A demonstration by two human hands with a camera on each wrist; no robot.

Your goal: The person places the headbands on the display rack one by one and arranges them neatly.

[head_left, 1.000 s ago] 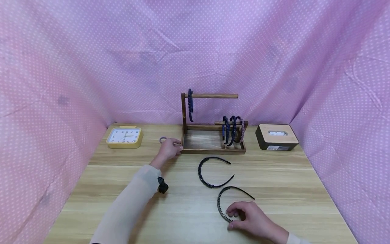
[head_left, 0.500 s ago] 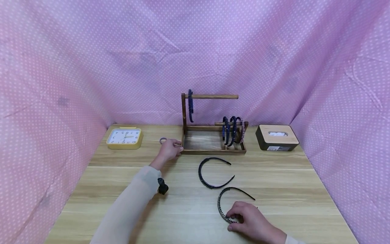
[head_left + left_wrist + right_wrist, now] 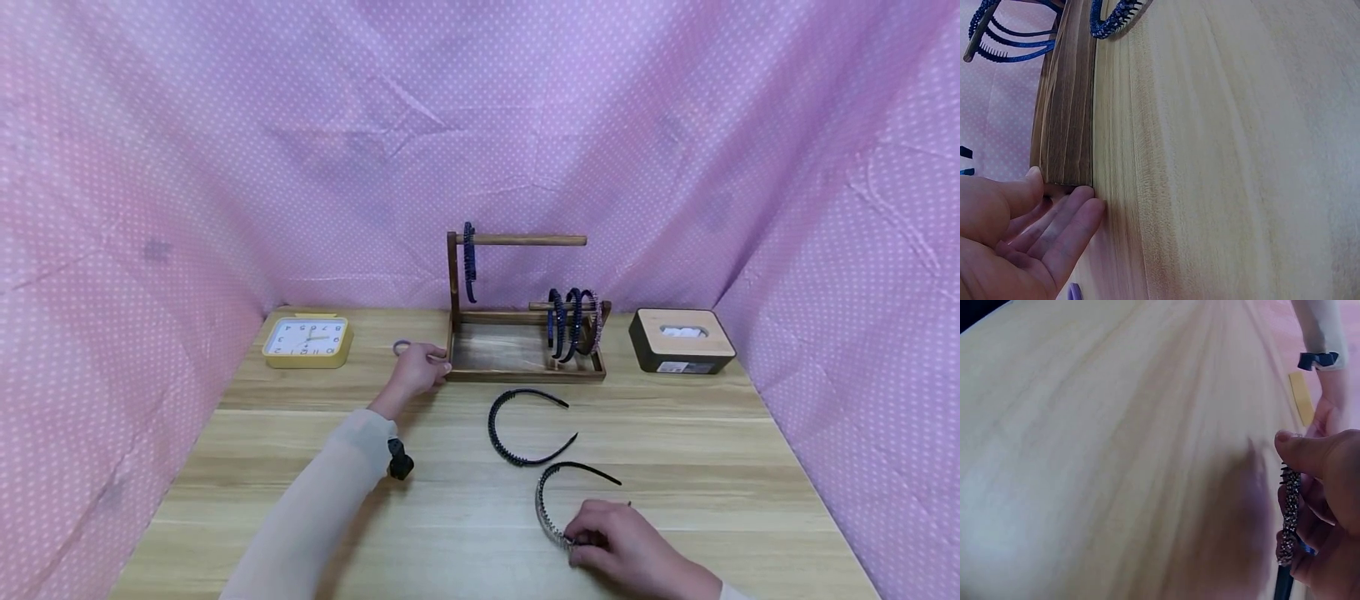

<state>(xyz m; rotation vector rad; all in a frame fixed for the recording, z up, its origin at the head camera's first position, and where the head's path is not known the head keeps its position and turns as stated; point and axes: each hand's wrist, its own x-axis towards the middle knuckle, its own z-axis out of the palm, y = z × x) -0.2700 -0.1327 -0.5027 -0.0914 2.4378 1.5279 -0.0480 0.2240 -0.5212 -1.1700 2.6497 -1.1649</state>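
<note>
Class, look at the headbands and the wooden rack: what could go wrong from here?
The headband pinched by the right hand might catch the loose black headband lying between that hand and the rack.
The lower bar holds several headbands close together, so adding another there could knock one.
The left hand touches the rack's left end; a push might shift it.

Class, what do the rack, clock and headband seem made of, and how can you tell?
Rack: wood, stained brown; grain lines show. Clock: probably yellow plastic, given its smooth, even casing. Headband in the right hand: glittery, maybe beads or stones; base material unclear.
</note>
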